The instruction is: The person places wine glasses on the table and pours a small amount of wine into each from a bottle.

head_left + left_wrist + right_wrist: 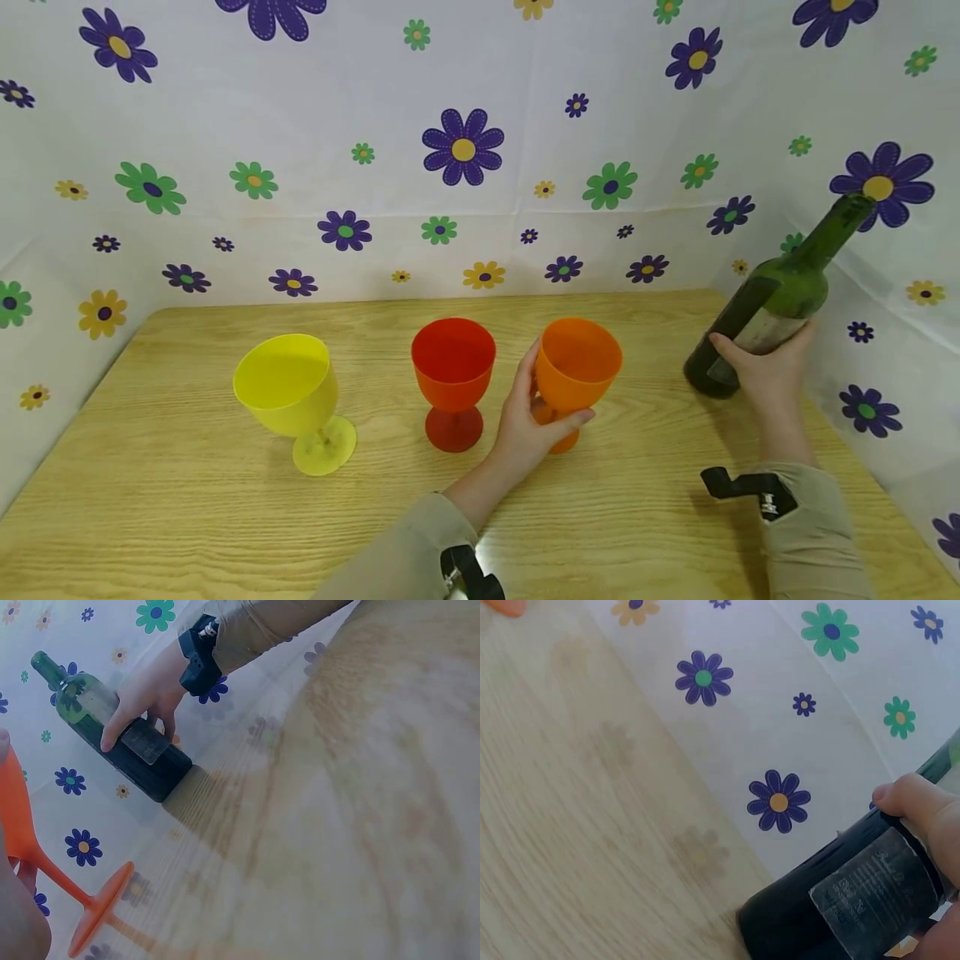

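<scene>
My left hand (528, 421) holds an orange plastic goblet (579, 354) low on its bowl, the thumb across the front near the stem and fingers behind. In the left wrist view the goblet's foot (101, 909) shows close to the table. My right hand (772, 375) grips a dark green wine bottle (787, 287) around its lower body, at the right end of the table. The bottle's neck points up, and a dark label (877, 892) shows on its side in the right wrist view. Its base is right at the tabletop.
A red goblet (453, 367) stands just left of the orange one, and a yellow goblet (288, 387) stands farther left. The wooden table (187, 517) is bounded at the back and sides by a white flowered cloth (300, 108).
</scene>
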`<state>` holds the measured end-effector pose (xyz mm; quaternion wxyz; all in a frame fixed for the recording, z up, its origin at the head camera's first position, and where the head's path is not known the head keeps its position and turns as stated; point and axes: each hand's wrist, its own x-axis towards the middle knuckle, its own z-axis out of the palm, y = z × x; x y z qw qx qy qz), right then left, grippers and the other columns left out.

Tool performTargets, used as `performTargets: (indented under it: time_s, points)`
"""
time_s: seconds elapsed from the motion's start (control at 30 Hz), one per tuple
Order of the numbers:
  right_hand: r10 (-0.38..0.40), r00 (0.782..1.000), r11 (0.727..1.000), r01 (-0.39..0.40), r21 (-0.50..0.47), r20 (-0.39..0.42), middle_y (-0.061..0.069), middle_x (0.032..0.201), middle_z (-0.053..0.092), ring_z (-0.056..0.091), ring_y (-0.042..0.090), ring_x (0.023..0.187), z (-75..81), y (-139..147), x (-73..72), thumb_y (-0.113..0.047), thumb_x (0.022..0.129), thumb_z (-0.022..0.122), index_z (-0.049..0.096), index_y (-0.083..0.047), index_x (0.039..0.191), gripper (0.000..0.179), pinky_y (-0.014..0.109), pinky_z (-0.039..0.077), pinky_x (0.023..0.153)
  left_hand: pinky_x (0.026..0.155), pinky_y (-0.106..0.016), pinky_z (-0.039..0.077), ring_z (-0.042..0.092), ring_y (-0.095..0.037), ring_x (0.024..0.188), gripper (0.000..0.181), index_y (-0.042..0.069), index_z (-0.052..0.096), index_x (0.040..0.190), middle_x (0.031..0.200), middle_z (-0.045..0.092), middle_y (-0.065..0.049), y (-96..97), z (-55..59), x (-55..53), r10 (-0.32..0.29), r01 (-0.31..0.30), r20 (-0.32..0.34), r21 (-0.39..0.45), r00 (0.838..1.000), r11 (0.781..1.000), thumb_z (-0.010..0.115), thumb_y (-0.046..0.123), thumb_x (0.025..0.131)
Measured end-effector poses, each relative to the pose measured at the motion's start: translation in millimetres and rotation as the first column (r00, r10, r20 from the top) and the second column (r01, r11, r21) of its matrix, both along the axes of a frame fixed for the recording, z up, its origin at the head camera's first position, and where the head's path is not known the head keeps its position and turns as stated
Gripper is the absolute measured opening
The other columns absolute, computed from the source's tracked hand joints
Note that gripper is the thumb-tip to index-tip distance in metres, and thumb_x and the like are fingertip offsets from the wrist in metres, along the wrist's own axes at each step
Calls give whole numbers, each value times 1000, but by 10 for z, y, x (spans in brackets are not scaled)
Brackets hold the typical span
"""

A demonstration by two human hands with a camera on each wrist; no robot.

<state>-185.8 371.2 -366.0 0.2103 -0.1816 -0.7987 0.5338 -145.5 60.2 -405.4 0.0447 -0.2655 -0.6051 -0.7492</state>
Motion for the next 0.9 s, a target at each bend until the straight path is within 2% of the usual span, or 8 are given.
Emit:
performTargets:
  time_s: [0.13,0.33,0.43,0.57,0.67,0.77,0.9]
  points:
    - [-27,1000,1000,27,-14,-8,3,153,14,16,18,140,27,-22,7,-22,81,75,4,-27,149,99,34,13,115,102,-39,41,46,-28,123,90,21,22,151,140,43,-9,22,-45,-20,2,-2,-3,5,1000,1000,75,2,81]
    - [-42,999,998,40,-56,-32,0,153,17,18,16,140,51,-80,16,-16,79,77,7,-29,149,100,34,13,114,102,-38,41,46,-19,123,92,32,22,150,140,44,2,74,-226,-120,8,-8,-10,0,1000,1000,76,4,81]
    - [-33,997,999,32,-7,-64,2,151,22,22,17,138,47,-98,16,-14,76,80,12,-28,148,100,32,16,113,102,-37,41,46,-18,122,91,33,22,150,140,43,4,81,-255,-137,10,-10,-20,1,1000,1000,76,7,81]
    - [5,997,989,5,145,-71,8,148,30,29,23,136,57,-105,35,-17,73,82,16,-24,146,99,37,20,113,102,-39,41,46,-23,123,89,27,23,150,140,44,-3,52,-138,-68,9,-9,-24,12,1000,1000,75,4,81]
    - [54,997,974,-40,224,-58,13,148,31,29,29,137,95,-125,57,-18,73,83,17,-22,146,98,45,20,113,103,-39,40,45,-28,124,88,21,23,151,140,43,-8,19,-24,-8,5,-5,-17,9,1000,1000,74,1,81]
    - [97,993,959,-77,273,-61,16,147,32,30,34,135,130,-160,64,-18,73,83,18,-17,145,97,53,22,111,103,-40,39,45,-29,124,87,17,24,150,140,43,-11,6,17,12,6,-6,-9,0,1000,1000,74,1,81]
    - [110,992,943,-84,323,-63,19,145,36,33,39,133,164,-224,72,-16,72,84,22,-12,144,95,58,24,108,103,-41,39,45,-31,124,87,15,24,150,140,43,-14,9,23,16,9,-9,-14,7,1000,1000,74,0,81]
